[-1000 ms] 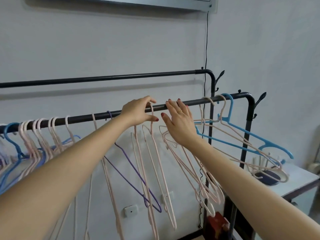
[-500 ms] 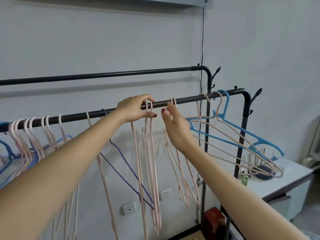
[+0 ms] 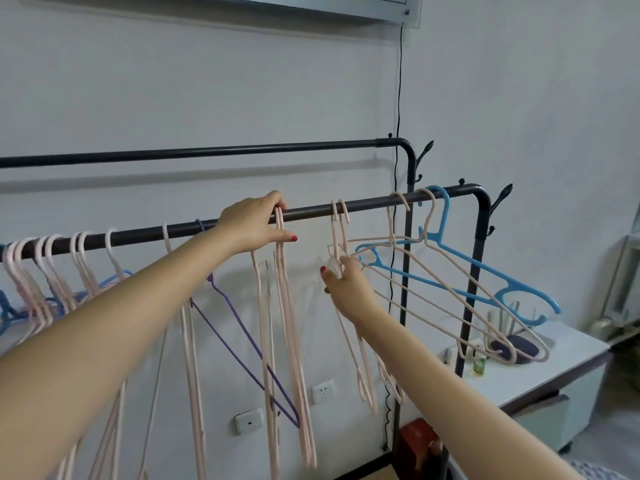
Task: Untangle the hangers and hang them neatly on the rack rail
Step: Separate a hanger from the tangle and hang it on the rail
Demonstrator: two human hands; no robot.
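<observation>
A dark rack rail [image 3: 367, 206] runs across the view with many hangers on it. My left hand [image 3: 254, 223] sits on the rail and pinches the hooks of pale pink hangers [image 3: 292, 341] that hang straight down. Lower and to the right, my right hand [image 3: 346, 285] holds the necks of another pair of pink hangers [image 3: 339, 220] hooked on the rail. A purple hanger [image 3: 242, 327] hangs left of my left hand. Near the rail's right end a blue hanger [image 3: 485, 275] and two pink ones [image 3: 460, 306] stick out sideways, crossing each other.
A second, higher rail [image 3: 207, 154] runs behind. Several pink and blue hangers [image 3: 45, 271] crowd the left end. A white cabinet [image 3: 540, 368] with a dark round object and a small green bottle stands at the right. A black cable hangs down the wall.
My right hand has dropped from the rail to the necks of the pink pair. My left hand has stayed at the hooks on the rail, and the hangers below it now hang straighter.
</observation>
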